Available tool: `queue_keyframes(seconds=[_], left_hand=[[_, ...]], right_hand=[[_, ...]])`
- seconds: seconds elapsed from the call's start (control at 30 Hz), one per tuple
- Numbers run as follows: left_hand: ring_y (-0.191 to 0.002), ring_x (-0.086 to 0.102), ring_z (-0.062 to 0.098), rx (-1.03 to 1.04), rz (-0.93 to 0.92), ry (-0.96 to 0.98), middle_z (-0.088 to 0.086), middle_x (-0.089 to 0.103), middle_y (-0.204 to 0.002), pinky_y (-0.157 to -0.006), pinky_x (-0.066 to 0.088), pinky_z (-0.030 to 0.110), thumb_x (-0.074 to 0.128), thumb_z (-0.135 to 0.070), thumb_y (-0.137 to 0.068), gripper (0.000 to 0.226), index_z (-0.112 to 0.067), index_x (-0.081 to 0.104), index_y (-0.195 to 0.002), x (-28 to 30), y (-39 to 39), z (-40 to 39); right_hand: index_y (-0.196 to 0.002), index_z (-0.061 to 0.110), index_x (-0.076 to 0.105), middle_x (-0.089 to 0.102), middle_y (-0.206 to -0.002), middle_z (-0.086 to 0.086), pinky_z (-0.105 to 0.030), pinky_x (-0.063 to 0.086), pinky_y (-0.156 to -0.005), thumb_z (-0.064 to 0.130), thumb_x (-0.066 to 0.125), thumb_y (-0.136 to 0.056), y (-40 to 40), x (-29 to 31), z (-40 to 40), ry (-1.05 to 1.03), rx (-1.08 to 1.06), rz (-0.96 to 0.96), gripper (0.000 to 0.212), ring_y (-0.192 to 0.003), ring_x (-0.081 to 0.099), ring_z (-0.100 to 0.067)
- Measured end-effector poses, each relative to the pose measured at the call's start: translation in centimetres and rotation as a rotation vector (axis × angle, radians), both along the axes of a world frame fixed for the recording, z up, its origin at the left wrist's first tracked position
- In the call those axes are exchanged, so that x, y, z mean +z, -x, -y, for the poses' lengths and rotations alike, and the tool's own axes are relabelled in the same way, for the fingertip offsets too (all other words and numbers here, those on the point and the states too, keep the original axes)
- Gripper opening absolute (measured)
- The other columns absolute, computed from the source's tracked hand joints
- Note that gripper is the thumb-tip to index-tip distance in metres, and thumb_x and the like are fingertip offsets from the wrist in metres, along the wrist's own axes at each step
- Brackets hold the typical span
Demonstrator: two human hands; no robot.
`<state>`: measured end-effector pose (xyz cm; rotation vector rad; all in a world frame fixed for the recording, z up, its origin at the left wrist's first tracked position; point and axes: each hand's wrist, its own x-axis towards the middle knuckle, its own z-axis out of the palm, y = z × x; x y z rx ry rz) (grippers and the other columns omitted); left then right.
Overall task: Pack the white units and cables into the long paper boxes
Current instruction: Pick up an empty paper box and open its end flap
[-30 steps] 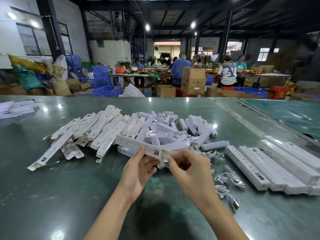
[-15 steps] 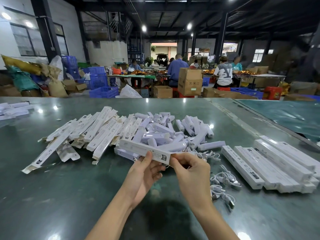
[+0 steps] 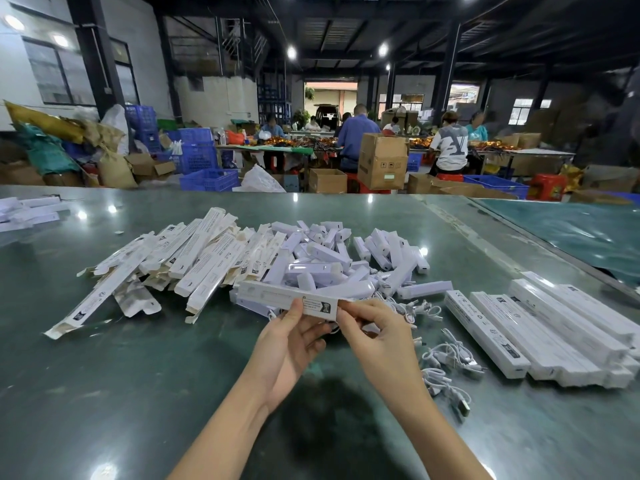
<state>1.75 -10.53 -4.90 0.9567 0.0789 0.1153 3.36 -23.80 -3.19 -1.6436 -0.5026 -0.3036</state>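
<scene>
I hold one long white paper box [image 3: 277, 296] level above the green table. My left hand [image 3: 291, 344] grips it from below near its right end, thumb on the printed label. My right hand [image 3: 374, 336] pinches the end flap of that box. Behind it lies a heap of white units [image 3: 329, 261]. Flat empty paper boxes [image 3: 194, 258] are piled to the left. Coiled white cables [image 3: 446, 358] lie to the right of my right hand. A row of closed long boxes [image 3: 540, 327] sits at the right.
The green table [image 3: 104, 375] stretches wide; more white boxes [image 3: 27, 209] lie at its far left edge. A second green table [image 3: 571, 230] adjoins at the right. Beyond are cardboard cartons [image 3: 382, 161], blue crates [image 3: 209, 178] and seated people working.
The held box has shifted a little to the right and nearer me. My right hand's fingers have moved in onto its end flap, which now lies closer against the box end.
</scene>
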Motion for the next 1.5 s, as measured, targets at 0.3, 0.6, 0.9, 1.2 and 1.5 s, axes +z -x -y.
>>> queue_keyframes(seconds=[0.3, 0.6, 0.9, 1.2, 1.5], left_hand=[[-0.064, 0.062, 0.012, -0.022, -0.022, 0.066, 0.007, 0.071, -0.088, -0.061, 0.043, 0.025, 0.050, -0.036, -0.088, 0.035, -0.010, 0.066, -0.105, 0.2, 0.0, -0.6], [-0.063, 0.061, 0.012, -0.084, -0.019, 0.093, 0.007, 0.070, -0.086, -0.057, 0.047, 0.022, 0.048, -0.034, -0.090, 0.040, -0.007, 0.063, -0.115, 0.1, 0.2, -0.2], [-0.074, 0.069, 0.019, 0.018, 0.028, 0.098, 0.014, 0.071, -0.092, -0.071, 0.058, 0.027, 0.053, -0.025, -0.087, 0.046, 0.001, 0.056, -0.125, -0.2, -0.1, -0.2], [-0.095, 0.069, 0.027, 0.055, 0.061, 0.156, 0.024, 0.067, -0.117, -0.091, 0.056, 0.034, 0.053, -0.022, -0.089, 0.045, 0.003, 0.057, -0.127, -0.2, -0.4, -0.1], [-0.086, 0.073, 0.024, 0.014, 0.064, 0.105, 0.018, 0.073, -0.103, -0.074, 0.059, 0.029, 0.055, -0.022, -0.087, 0.034, -0.003, 0.064, -0.114, -0.8, -0.8, -0.9]], right_hand=[[-0.094, 0.025, 0.068, 0.064, -0.079, 0.008, -0.022, 0.044, -0.059, 0.010, 0.075, -0.081, -0.6, -0.7, 0.5, -0.012, -0.005, 0.213, 0.022, -0.063, 0.057, -0.011], [-0.078, 0.025, 0.076, 0.067, -0.079, 0.008, -0.020, 0.042, -0.062, 0.006, 0.078, -0.078, -0.7, -1.3, 0.1, -0.099, -0.100, 0.209, 0.019, -0.073, 0.061, -0.013], [-0.078, 0.022, 0.076, 0.072, -0.081, 0.006, -0.023, 0.050, -0.074, 0.000, 0.073, -0.080, -0.8, -1.3, -0.1, -0.149, -0.092, 0.029, 0.022, -0.080, 0.067, -0.011], [-0.112, 0.023, 0.064, 0.069, -0.087, 0.020, -0.014, 0.051, -0.070, 0.008, 0.066, -0.089, -0.5, -1.8, -0.7, 0.072, -0.144, 0.251, 0.028, -0.075, 0.064, -0.003], [-0.096, 0.010, 0.070, 0.075, -0.079, -0.002, -0.016, 0.052, -0.064, -0.006, 0.061, -0.088, -1.5, -1.2, -0.3, -0.404, 0.145, -0.262, 0.020, -0.070, 0.067, -0.008]])
